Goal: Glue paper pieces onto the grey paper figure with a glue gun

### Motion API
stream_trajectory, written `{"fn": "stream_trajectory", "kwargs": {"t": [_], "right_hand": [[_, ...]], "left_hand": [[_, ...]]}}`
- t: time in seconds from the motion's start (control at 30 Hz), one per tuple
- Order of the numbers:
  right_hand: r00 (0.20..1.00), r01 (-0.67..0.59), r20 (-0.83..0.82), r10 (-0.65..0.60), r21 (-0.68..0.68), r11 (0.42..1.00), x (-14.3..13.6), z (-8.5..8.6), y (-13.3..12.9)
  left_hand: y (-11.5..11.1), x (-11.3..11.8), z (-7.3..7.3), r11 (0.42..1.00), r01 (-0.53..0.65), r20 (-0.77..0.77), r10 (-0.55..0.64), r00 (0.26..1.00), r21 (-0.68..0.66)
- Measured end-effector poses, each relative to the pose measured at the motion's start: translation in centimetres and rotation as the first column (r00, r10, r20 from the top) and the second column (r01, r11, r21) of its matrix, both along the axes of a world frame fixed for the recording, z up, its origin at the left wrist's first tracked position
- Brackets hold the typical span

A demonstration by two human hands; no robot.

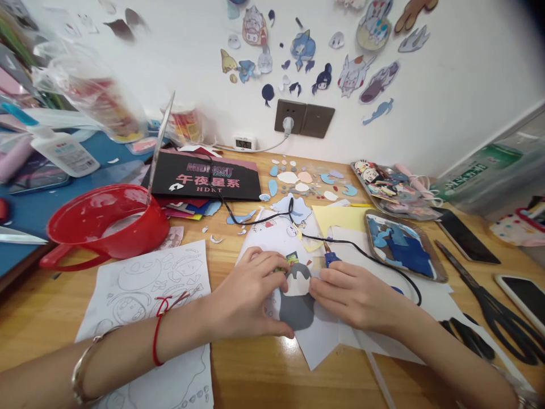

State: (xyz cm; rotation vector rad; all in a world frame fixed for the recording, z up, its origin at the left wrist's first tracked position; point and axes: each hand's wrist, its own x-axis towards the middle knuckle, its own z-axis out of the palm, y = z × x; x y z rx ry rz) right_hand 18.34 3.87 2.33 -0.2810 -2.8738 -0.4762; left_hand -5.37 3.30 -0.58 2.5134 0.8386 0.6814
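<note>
A grey paper cutout (297, 312) with a pale, pointed-edged patch lies between my hands. It rests over white paper in the middle of the desk. My left hand (251, 292) curls round its left side, fingertips at the upper edge and thumb near the bottom. From the right, my right hand (361, 292) pinches the cutout's edge with its fingertips. Just beyond those fingers pokes the blue nozzle (331, 258) of what looks like a glue gun, its body mostly hidden by the hand. A small green piece (292, 258) shows behind the cutout.
On the left are a red pot (106, 227) and a sheet of pencil drawings (145, 289). A black cord (361, 245) crosses the papers. Scissors (489, 301), phones and a tray of blue paper scraps (402, 244) lie right. Several small cutouts lie near the wall.
</note>
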Motion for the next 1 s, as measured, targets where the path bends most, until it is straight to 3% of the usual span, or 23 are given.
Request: {"fn": "stream_trajectory", "kwargs": {"t": [0.3, 0.6, 0.8, 1.0], "right_hand": [[0.996, 0.041, 0.076, -0.038, -0.036, 0.999, 0.0, 0.0, 0.0], [0.973, 0.213, 0.102, -0.206, -0.062, 0.975, -0.7, 0.0, -2.2], [0.945, 0.327, 0.008, -0.328, -0.101, 0.94, -1.0, -1.4, -4.1], [0.878, 0.421, -0.123, -0.463, -0.261, 0.869, -1.4, -2.0, -5.0]], "left_hand": [[-0.6, 0.0, 0.8, 0.976, 0.102, -0.103, -0.083, 0.991, 0.195], [-1.0, 0.2, 0.8, 0.973, 0.12, -0.116, -0.098, 0.988, 0.197], [-1.4, 0.3, 0.9, 0.961, 0.149, -0.196, -0.103, 0.975, 0.233], [-2.4, 0.6, 1.1, 0.956, 0.115, -0.257, -0.045, 0.965, 0.269]]}}
